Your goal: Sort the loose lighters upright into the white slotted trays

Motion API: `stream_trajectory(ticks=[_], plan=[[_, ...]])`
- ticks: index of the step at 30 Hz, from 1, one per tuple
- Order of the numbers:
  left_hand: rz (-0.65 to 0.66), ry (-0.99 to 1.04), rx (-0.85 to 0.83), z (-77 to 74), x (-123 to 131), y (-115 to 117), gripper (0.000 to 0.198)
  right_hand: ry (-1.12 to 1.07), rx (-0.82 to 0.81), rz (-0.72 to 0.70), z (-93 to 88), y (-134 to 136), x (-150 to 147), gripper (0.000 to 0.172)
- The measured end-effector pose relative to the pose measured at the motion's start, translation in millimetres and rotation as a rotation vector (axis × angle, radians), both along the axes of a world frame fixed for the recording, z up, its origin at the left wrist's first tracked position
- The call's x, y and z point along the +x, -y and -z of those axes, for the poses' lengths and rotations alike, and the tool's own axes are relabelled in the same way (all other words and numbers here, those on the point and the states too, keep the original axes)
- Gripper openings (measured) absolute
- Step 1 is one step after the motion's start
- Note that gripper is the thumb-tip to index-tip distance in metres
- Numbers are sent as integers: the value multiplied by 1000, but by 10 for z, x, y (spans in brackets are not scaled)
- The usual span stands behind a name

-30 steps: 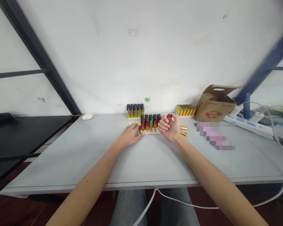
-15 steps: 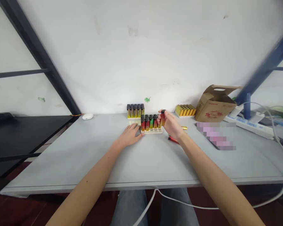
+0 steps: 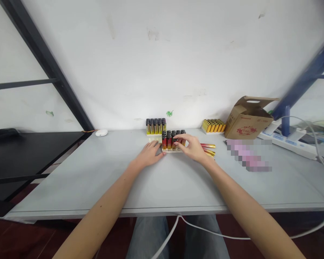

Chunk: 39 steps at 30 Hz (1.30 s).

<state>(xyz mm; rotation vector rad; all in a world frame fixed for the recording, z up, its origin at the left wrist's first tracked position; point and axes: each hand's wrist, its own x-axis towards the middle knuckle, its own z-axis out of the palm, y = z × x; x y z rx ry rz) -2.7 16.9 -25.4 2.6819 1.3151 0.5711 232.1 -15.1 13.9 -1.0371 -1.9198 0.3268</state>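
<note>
A pale rack (image 3: 170, 151) holds several upright lighters (image 3: 164, 141) with black tops and red-to-gold bodies. My left hand (image 3: 150, 154) lies on the table at the rack's left side, fingers spread, thumb by its front corner. My right hand (image 3: 191, 146) is over the rack's right part, thumb and fingers pinching the black top of a lighter (image 3: 175, 141) at the front row. That lighter's lower body is in among the others; I cannot tell if it is fully seated. Loose red and gold lighters (image 3: 208, 148) lie just right of my right hand.
Behind stands another rack of yellowish lighters with black tops (image 3: 156, 126). At back right are a tray of gold cylinders (image 3: 214, 126), an open cardboard box (image 3: 244, 122) and a white power strip (image 3: 288, 144). A white case (image 3: 101, 132) sits at back left. A cable (image 3: 216, 234) crosses the front.
My right hand has moved left and slightly down, bringing the lighter from the rack's right side to its front row. The loose lighters show more. My left hand has stayed put.
</note>
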Motion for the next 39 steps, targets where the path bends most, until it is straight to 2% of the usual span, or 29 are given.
stream_trajectory(ticks=[6, 16, 22, 27, 30, 33, 36, 39], plan=[[-6, -31, -11, -5, 2, 2, 51, 98, 48, 76, 48, -45, 15, 24], [13, 12, -1, 17, -9, -16, 51, 92, 162, 118, 89, -54, 11, 18], [10, 7, 9, 26, -5, -20, 50, 157, 248, 134, 119, -86, 23, 20], [7, -1, 12, 8, 2, -5, 49, 261, 315, 227, 119, -80, 12, 26], [4, -18, 3, -17, 8, 9, 49, 273, 281, 208, 117, -73, 18, 32], [-8, -44, -10, -36, 11, 18, 50, 179, 234, 263, 90, -77, 59, 36], [-25, -81, -24, -40, 9, 21, 51, 90, 113, 450, 45, -75, 115, 38], [-35, -99, -26, -37, 6, 23, 51, 137, -89, 666, 13, -58, 139, 43]])
